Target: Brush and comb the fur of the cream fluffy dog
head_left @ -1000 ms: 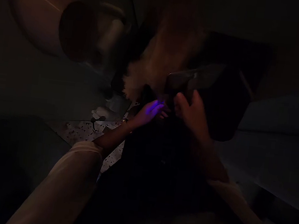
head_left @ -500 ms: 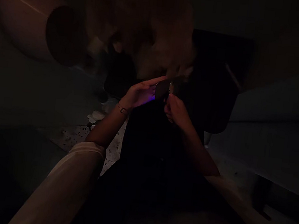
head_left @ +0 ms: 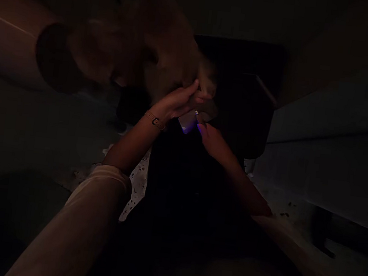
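The scene is very dark. My left hand (head_left: 176, 103), with a thin band at the wrist, is closed around the pale, paw-like end (head_left: 207, 84) of a blurred brown furry shape (head_left: 168, 43); the thumb lies along it and some fingers are hidden. Closed at the right, my right hand (head_left: 215, 141) pinches a small dim tool (head_left: 207, 109) whose kind I cannot make out; a bright glint shows near its tip. Just below my left fingers is a flat pale piece (head_left: 187, 121). Purple light falls on it and on my right fingertips.
A broad black surface (head_left: 240, 82) lies behind the hands. At the upper left is a large rounded pinkish shape (head_left: 13, 34) beside a dark round one (head_left: 58, 57). Speckled floor (head_left: 137, 188) shows beside my left forearm. A pale panel (head_left: 326, 172) stands at the right.
My left hand has turned, its thumb now raised against the furry shape. That shape has shifted left in view. The purple light has moved from my left palm to the flat piece and right fingertips.
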`<state>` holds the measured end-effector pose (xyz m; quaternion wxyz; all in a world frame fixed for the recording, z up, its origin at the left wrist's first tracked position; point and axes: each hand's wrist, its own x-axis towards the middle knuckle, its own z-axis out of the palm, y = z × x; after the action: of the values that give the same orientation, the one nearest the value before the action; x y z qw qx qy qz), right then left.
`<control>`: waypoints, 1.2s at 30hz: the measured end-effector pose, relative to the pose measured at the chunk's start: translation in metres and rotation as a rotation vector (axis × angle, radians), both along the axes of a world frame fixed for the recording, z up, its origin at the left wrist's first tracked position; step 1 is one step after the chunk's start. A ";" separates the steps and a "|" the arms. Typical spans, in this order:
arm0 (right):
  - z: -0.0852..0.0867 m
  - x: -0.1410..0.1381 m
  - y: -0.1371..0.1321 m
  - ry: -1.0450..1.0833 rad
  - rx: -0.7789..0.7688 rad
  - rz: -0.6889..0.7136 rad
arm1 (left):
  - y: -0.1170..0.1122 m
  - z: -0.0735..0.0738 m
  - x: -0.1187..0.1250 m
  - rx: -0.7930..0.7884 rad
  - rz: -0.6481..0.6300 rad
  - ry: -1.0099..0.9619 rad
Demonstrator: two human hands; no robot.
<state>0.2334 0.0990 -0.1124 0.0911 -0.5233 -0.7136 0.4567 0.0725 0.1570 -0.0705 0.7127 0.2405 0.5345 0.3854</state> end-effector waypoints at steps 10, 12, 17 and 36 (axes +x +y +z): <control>-0.011 0.119 0.003 -0.398 0.044 0.096 | -0.023 0.026 -0.033 0.087 0.078 -0.110; 0.000 0.136 0.003 -0.319 0.092 -0.032 | -0.026 0.027 -0.036 0.087 0.095 -0.119; 0.045 0.090 0.013 0.154 0.280 -0.031 | -0.027 0.026 -0.028 0.067 0.056 -0.184; 0.025 0.052 0.029 -0.651 0.534 0.235 | -0.006 0.003 -0.017 -0.043 0.060 -0.244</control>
<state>0.2858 0.1283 -0.0878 -0.0592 -0.5133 -0.8529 0.0747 0.0558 0.1515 -0.0677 0.7656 0.1603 0.4588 0.4215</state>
